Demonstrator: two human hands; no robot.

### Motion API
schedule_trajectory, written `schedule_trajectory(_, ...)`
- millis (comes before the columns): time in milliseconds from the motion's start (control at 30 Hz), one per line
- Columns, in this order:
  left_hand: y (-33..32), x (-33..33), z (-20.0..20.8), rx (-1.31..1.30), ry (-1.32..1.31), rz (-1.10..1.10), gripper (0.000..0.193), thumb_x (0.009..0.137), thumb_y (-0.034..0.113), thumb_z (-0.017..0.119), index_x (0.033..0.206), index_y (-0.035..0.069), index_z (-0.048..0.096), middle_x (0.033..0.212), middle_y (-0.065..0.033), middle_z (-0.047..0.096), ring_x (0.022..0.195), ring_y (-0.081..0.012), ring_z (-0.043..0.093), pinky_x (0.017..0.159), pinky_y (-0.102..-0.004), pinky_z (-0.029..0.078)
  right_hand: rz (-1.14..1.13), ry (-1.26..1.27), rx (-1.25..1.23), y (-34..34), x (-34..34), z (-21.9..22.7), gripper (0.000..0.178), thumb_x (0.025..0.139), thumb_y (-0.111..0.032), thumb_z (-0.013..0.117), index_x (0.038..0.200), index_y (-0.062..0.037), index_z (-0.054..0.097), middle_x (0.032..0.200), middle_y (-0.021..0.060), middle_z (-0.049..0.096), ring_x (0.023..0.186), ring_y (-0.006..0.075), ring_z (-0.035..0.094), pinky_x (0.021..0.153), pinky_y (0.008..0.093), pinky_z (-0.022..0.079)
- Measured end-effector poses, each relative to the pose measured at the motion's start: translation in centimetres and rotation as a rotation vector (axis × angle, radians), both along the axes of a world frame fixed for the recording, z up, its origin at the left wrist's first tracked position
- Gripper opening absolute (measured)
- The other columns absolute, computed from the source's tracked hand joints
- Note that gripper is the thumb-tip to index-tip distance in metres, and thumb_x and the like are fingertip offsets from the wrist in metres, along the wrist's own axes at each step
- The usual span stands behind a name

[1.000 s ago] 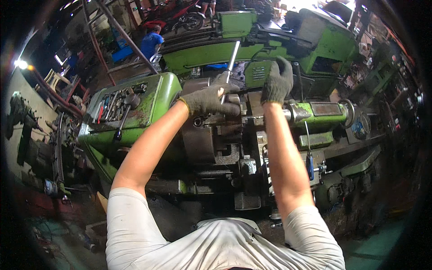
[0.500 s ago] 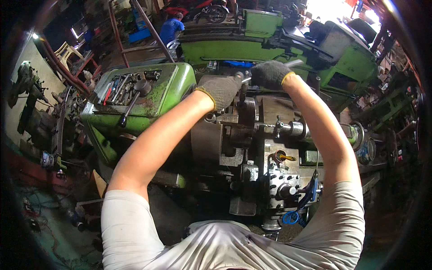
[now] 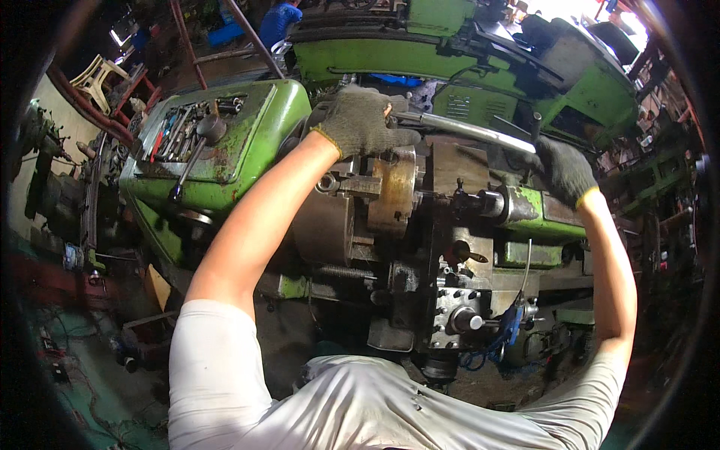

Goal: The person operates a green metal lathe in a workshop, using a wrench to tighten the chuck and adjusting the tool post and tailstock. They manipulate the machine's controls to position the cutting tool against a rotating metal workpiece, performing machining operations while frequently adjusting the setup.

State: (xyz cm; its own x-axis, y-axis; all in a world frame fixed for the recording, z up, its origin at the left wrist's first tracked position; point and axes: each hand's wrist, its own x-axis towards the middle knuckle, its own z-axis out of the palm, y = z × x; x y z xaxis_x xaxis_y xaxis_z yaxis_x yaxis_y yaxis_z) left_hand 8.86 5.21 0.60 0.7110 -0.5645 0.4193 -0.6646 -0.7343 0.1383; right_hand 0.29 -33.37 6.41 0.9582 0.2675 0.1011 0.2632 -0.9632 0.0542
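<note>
A long silvery metal bar (image 3: pixel 472 131) slants across the far side of the lathe, above the chuck (image 3: pixel 322 229). My left hand (image 3: pixel 364 124), in a grey knitted glove, closes round its left end, with thumb and fingers on either side; what its palm covers is hidden. Farther right, my gloved right hand (image 3: pixel 568 171) grips the bar's other end. Below my left hand, a brownish metal ring-shaped part (image 3: pixel 393 187) sits at the chuck's right side. The tailstock (image 3: pixel 521 204) stands to the right of it.
Hand tools (image 3: pixel 180 131) lie on the green headstock (image 3: pixel 262 127), beside a lever with a round knob (image 3: pixel 211 129). Nearer me are the tool post (image 3: pixel 461 319) and a blue air gun (image 3: pixel 512 322). Behind stands another green lathe (image 3: pixel 360 60); a person in blue (image 3: pixel 279 22) is beyond.
My right hand has moved right and toward me along with the bar's end, so more of the bar shows. My left hand has shifted slightly, its fingers now pointing right. The view has tilted down a little.
</note>
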Motion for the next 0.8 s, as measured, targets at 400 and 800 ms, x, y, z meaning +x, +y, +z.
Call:
schedule_trajectory(400,-0.3,1.0,0.5,0.243,0.036,0.029,0.041,0.078,0.050,0.067,0.091,0.012,0.078,0.087,-0.0175,0.074,0.088,-0.0354,0.073,0.079,-0.0499,0.057,-0.390,0.020,-0.110,5.6,-4.5,0.6,0.061,0.089,-0.067,0.062,0.103,-0.0076,0.070,0.096,0.0218,0.072,0.097,0.0427,0.069,0.084,0.0497,0.053)
schedule_trajectory(800,0.3,3.7,-0.3,0.144,-0.104,-0.276,0.039,0.075,0.050,0.067,0.085,0.014,0.078,0.082,-0.0176,0.073,0.080,-0.0354,0.073,0.074,-0.0477,0.058,-0.686,-0.057,-0.003,13.2,-12.3,-0.5,0.064,0.093,-0.068,0.056,0.104,-0.0075,0.074,0.102,0.0212,0.072,0.097,0.0403,0.068,0.086,0.0497,0.052)
